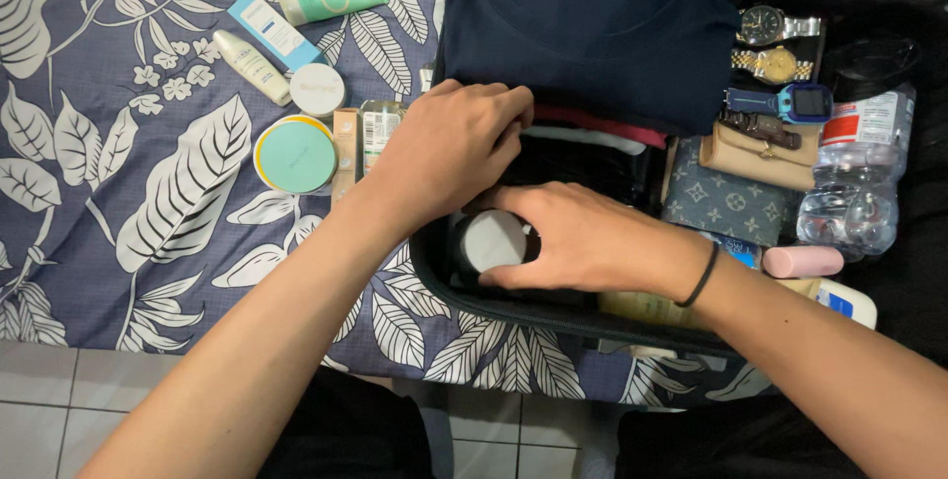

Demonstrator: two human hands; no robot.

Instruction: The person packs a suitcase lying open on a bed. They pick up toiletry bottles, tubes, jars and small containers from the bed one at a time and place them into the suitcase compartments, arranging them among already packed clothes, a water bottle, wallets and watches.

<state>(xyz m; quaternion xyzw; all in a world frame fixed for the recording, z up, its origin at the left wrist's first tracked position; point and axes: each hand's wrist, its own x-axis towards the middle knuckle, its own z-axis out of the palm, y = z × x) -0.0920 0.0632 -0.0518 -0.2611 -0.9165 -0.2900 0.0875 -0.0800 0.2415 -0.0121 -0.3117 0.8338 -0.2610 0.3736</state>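
Right hand (583,240) inside open bag (513,311), fingers closed around white-capped jar (492,240) at bag's near-left corner. Left hand (449,143) above jar, fingers curled against folded clothes (583,138); grip on anything: cannot tell. Navy shirt (592,35) on top of clothes, beyond jar. Round teal tin (296,155) left of bag, on leaf-print bedspread (118,143). Watches (780,44), water bottle (857,183) right of shirt.

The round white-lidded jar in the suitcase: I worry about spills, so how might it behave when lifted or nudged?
The jar looks rigid and smooth, so it may slip a little. It lies on its side under the right hand, so it could roll if let go. The left hand presses folded clothes aside, which may cushion it.
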